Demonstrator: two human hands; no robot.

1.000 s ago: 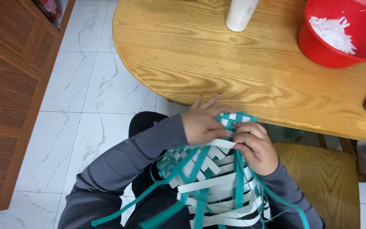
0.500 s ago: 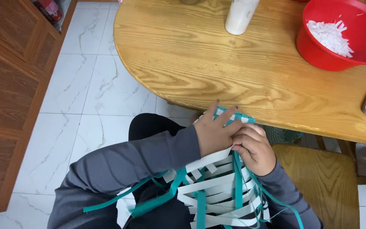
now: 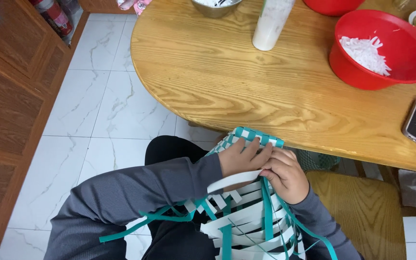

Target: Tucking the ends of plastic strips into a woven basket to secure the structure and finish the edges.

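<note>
Both hands work a half-woven basket [image 3: 246,202] of teal and white strips on the person's lap.

Left hand [image 3: 241,158] lies fingers-flat across the weave; right hand [image 3: 285,174] seems to pinch a white strip [image 3: 234,180], beside the wooden table [image 3: 246,91] edge.

Bright, even indoor light; soft sheen on the table [image 3: 275,91] and floor [image 3: 97,115], faint shadows, sharp focus, edges slightly bowed
</note>
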